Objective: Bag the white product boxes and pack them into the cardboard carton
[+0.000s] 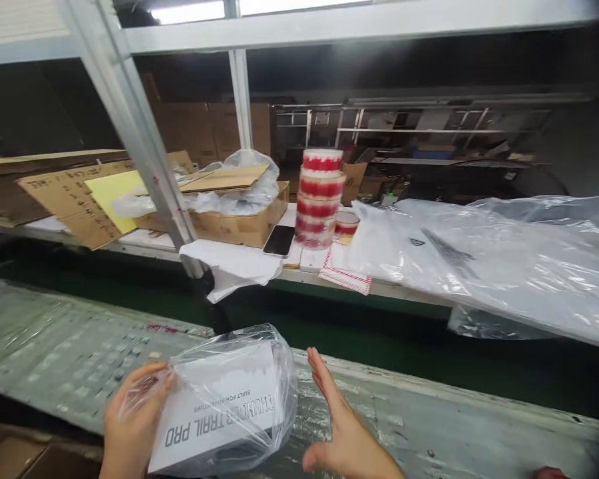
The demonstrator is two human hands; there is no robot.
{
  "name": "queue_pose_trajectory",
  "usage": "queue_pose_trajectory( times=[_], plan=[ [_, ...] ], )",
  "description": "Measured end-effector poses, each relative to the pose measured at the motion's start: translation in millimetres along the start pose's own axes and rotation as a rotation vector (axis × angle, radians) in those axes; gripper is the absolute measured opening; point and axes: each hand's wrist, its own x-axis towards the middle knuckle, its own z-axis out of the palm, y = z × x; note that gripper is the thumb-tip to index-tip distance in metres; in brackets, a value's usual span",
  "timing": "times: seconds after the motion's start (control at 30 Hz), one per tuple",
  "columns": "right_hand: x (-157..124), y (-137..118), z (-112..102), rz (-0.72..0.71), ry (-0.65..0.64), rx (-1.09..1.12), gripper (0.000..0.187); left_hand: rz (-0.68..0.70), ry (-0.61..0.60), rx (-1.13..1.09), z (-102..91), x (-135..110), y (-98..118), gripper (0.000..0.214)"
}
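Note:
A white box printed "TRAIL PRO" [219, 416] sits inside a clear plastic bag [274, 372] at the bottom centre. My left hand [130, 419] grips the bag and the box's left end, fingers curled around it. My right hand [337, 429] is just right of the bag with fingers stretched flat and together, palm facing the box, holding nothing. Whether it touches the bag I cannot tell.
A worn green mat [54, 346] covers the near bench. Across a dark gap, the far shelf [404, 289] holds a stack of red-and-white tape rolls [319, 199], a phone [279, 241], a cardboard box [239, 226], flat cardboard [64, 193] and large plastic bags [504, 259]. A metal post [140, 140] slants at left.

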Motion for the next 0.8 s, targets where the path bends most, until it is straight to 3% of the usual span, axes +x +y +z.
queue_pose_trajectory(
  times=[0.07,0.13,0.17,0.27,0.37,0.47,0.57,0.63,0.67,0.7,0.77,0.8],
  plan=[
    [20,-23,19,-0.006,-0.056,-0.054,0.151,-0.004,-0.083,-0.074,-11.5,0,4,0.038],
    [36,-51,27,-0.126,-0.142,-0.202,0.14,0.055,-0.22,-0.063,-24.0,4,13,0.028],
    [43,-64,28,-0.207,-0.18,-0.292,0.119,0.09,-0.296,-0.013,-31.3,8,19,0.027],
    [57,-94,18,-0.355,-0.161,-0.501,0.024,0.106,-0.459,0.221,-59.1,30,38,0.042],
    [57,-111,-10,-0.345,-0.029,-0.615,0.041,0.15,-0.548,0.387,-92.7,61,57,0.05],
    [43,-124,-43,-0.388,0.102,-0.693,0.045,0.24,-0.641,0.427,-115.9,86,68,0.042],
    [22,-134,-61,-0.445,0.187,-0.649,0.039,0.298,-0.693,0.341,-119.2,93,68,0.034],
    [10,-139,-60,-0.467,0.172,-0.51,0.035,0.34,-0.652,0.176,-115.8,87,66,0.026],
    [6,-142,-55,-0.47,0.141,-0.461,0.045,0.358,-0.614,0.11,-114.1,82,65,0.026],
    [4,-145,-46,-0.469,0.092,-0.451,0.069,0.379,-0.572,0.092,-112.5,73,66,0.041],
    [4,-152,-20,-0.468,-0.047,-0.544,0.121,0.45,-0.542,0.237,-108.4,50,71,0.079],
    [7,-154,-3,-0.474,-0.127,-0.61,0.135,0.514,-0.583,0.372,-104.5,34,75,0.096]
  ],
)
